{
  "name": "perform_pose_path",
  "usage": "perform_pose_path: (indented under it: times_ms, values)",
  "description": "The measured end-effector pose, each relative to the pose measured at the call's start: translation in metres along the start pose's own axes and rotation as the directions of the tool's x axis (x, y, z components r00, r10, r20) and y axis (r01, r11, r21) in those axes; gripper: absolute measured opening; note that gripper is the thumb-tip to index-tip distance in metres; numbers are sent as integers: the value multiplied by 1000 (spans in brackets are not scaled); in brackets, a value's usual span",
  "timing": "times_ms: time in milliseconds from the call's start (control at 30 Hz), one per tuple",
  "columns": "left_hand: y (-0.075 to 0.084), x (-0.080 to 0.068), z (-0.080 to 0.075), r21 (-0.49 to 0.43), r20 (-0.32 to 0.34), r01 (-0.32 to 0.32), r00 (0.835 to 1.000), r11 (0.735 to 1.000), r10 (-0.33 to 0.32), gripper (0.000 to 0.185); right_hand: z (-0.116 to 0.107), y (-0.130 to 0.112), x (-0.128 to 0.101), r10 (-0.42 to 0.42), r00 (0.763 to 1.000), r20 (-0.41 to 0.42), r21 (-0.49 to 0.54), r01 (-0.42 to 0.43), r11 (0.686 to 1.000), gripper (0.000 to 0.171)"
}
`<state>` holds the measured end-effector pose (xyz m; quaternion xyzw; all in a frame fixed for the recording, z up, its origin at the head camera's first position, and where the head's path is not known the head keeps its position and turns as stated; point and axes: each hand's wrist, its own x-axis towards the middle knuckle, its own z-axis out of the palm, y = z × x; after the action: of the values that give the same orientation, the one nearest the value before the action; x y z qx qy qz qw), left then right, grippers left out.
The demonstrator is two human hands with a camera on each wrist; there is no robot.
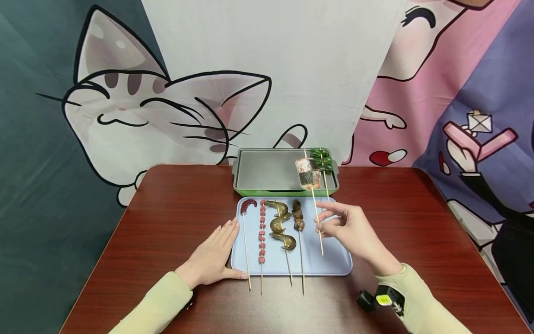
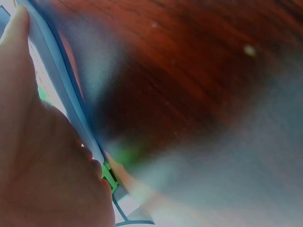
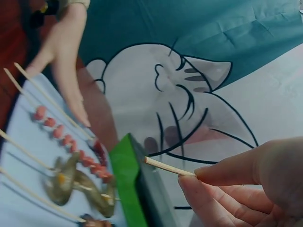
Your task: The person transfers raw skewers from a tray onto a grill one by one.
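Note:
My right hand (image 1: pixel 354 229) pinches the bamboo stick (image 3: pixel 168 167) of a fish skewer (image 1: pixel 308 174) between thumb and fingers. The skewer stands nearly upright over the right part of a pale blue tray (image 1: pixel 333 260), its silvery-skinned chunk overlapping the grill pan in the head view. Fingers straight, my left hand (image 1: pixel 214 255) lies along the tray's left edge, thumb at the front corner. On the tray lie a dark red tentacle skewer (image 1: pixel 249 204), a skewer of small pink pieces (image 1: pixel 262 232), a shrimp skewer (image 1: pixel 280 225) and a brown meat skewer (image 1: pixel 298 215).
Directly behind the tray stands a grey grill pan (image 1: pixel 267 171) with a green base. A green leafy skewer (image 1: pixel 320 160) lies at its right end, stick toward me. The brown wooden table (image 1: pixel 167 218) extends to both sides. Cartoon-printed cloths (image 1: pixel 292 55) hang behind.

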<state>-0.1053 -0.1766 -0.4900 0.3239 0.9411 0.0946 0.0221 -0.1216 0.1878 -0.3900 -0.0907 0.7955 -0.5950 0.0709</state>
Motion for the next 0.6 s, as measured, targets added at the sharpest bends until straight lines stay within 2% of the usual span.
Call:
perform_pose_path:
  times_ms: [300,600]
  values:
    - [0,0,0,1,9,4,1000,1000,-5,123,-10,-17,40,-41,997,-59,-39,38,998,47]
    - [0,0,0,-4,3,2,1000,1000,-2,123,-13,-18,76,44,996,-72,6,-43,999,46]
